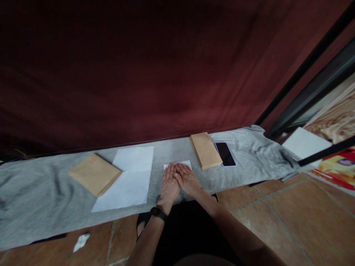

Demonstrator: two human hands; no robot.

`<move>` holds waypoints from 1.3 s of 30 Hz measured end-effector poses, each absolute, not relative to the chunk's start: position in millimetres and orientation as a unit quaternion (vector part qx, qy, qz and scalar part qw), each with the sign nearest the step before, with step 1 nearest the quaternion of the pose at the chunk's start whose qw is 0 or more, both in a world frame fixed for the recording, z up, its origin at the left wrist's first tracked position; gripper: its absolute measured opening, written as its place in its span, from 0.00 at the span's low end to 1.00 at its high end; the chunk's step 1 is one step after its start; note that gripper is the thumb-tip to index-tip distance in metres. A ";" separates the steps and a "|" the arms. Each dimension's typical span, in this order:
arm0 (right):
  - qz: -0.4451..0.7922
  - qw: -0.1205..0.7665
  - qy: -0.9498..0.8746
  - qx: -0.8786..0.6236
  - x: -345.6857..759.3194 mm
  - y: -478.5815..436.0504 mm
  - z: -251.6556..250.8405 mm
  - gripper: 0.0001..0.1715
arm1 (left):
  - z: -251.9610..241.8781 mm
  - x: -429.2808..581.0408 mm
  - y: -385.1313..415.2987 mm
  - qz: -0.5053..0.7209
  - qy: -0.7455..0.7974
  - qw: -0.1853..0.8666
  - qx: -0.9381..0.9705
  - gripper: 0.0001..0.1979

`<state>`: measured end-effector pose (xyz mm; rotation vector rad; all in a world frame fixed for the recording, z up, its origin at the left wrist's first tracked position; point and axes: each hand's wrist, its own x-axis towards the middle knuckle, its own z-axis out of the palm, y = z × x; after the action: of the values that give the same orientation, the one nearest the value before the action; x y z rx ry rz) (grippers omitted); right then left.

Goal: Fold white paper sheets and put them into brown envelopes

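Note:
My left hand point(169, 183) and my right hand point(188, 180) lie flat side by side, fingers stretched forward and thumbs meeting. Both press on a small piece of white paper point(184, 163), whose far edge shows beyond the fingertips; the rest of it is hidden under my hands. To the left, larger creased white sheets point(133, 186) are spread on the grey cloth point(169, 147). A stack of brown envelopes point(94, 173) covers one corner of them. Right of my hands is another stack of brown envelopes point(206, 149).
A phone point(225, 154) with a dark screen lies beside the right stack. The cloth-covered narrow surface runs along a dark red panel point(166, 92). Black metal bars point(305, 70) rise at the right. A white scrap point(81, 242) is on the tiled floor point(277, 214).

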<state>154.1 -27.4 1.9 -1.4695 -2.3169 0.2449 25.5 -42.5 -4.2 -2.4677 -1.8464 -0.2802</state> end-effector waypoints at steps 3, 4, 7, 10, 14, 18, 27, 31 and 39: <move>0.084 0.182 -0.825 -0.529 152.6 -24.7 -3.4 0.29 | -6.0 24.3 -37.9 -0.073 -0.597 0.017 -0.799 0.31; 0.083 0.182 -0.822 -0.533 152.8 -24.8 -5.1 0.30 | -6.7 23.9 -37.4 -0.069 -0.598 0.014 -0.798 0.31; 0.082 0.182 -0.812 -0.548 153.1 -25.8 -9.5 0.30 | -7.8 23.3 -37.7 -0.068 -0.607 0.009 -0.792 0.31; 0.076 0.180 -0.809 -0.554 152.1 -26.3 -12.6 0.31 | -6.5 23.6 -39.2 -0.071 -0.612 0.009 -0.787 0.30; 0.059 0.183 -0.800 -0.569 153.8 -26.0 -16.2 0.30 | -4.8 22.2 -40.7 -0.079 -0.624 0.016 -0.777 0.30; 0.040 0.188 -0.791 -0.581 159.8 -25.3 -19.2 0.30 | -6.3 15.4 -41.8 -0.093 -0.638 0.016 -0.764 0.30; 0.013 0.186 -0.779 -0.599 172.9 -28.6 -22.8 0.33 | -12.0 -1.7 -45.8 -0.113 -0.653 0.021 -0.749 0.30; 0.004 0.199 -0.768 -0.608 178.7 -33.1 -23.5 0.33 | -12.2 -2.9 -46.7 -0.119 -0.654 0.023 -0.747 0.30; 0.025 0.196 -0.777 -0.598 172.2 -35.8 -13.6 0.32 | -7.2 -1.3 -47.7 -0.111 -0.655 0.020 -0.747 0.30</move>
<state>172.2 -35.8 -13.6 -1.6756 -2.1758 0.0693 -1.3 -47.7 -7.2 -2.3188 -2.0317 -0.3448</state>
